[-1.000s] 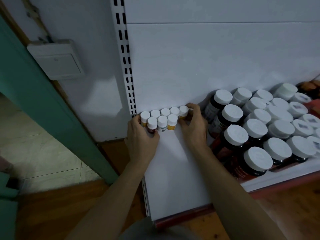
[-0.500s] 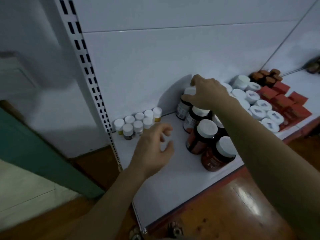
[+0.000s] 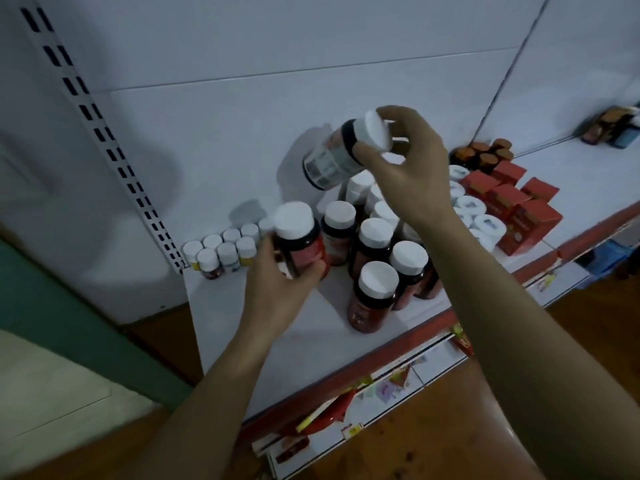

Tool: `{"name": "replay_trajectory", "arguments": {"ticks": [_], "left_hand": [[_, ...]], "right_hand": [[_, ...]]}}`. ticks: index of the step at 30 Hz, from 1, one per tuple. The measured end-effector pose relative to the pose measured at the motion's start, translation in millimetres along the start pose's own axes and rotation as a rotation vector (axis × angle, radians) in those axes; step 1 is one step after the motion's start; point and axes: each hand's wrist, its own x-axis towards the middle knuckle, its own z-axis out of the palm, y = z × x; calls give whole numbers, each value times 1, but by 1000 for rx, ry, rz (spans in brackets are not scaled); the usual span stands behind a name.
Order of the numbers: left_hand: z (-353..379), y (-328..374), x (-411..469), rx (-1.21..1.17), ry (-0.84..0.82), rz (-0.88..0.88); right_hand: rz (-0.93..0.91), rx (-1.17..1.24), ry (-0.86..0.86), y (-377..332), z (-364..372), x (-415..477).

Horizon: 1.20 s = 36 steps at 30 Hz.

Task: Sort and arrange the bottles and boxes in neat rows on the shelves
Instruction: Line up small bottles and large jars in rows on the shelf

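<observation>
The left hand (image 3: 277,284) grips a red bottle (image 3: 299,244) with a white cap, its fingers (image 3: 313,270) curled round the body. The bottle is upright and held just above the white shelf (image 3: 256,344), between the small bottles (image 3: 221,251) and the big bottles (image 3: 377,271).

The right hand (image 3: 408,168) holds a tilted bottle (image 3: 329,161) in the air above the big bottles, in front of the back panel (image 3: 242,133). Its fingers (image 3: 367,152) pinch the white cap, and the bottle's base points down and to the left.

The small bottles stand in two short rows at the shelf's back left corner, just beside the slotted upright (image 3: 104,140). The big bottles, dark with white caps, stand close together in the middle of the shelf, the nearest one near the front edge. To their right, past the right forearm, are white-capped jars (image 3: 474,209), then red boxes (image 3: 512,209), with brown-capped jars (image 3: 485,154) behind them against the panel.
</observation>
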Motion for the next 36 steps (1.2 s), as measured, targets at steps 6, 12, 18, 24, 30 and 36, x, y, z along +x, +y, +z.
{"name": "replay_trajectory", "arguments": {"ticks": [6, 12, 18, 24, 30, 36], "left_hand": [[38, 100, -44, -278, 123, 166], [174, 152, -98, -962, -277, -204], [334, 172, -133, -1184, -528, -887], [481, 180, -121, -1023, -655, -909], [663, 174, -74, -979, -762, -954], [858, 220, 2, -1032, -813, -1193]], "right_hand": [[452, 877, 323, 45, -116, -70], [986, 1335, 580, 134, -230, -130], [1050, 1288, 878, 198, -355, -169], [1026, 1239, 1115, 288, -464, -167], [954, 1169, 1212, 404, -562, -120], [901, 1053, 1284, 493, -690, -22]]}}
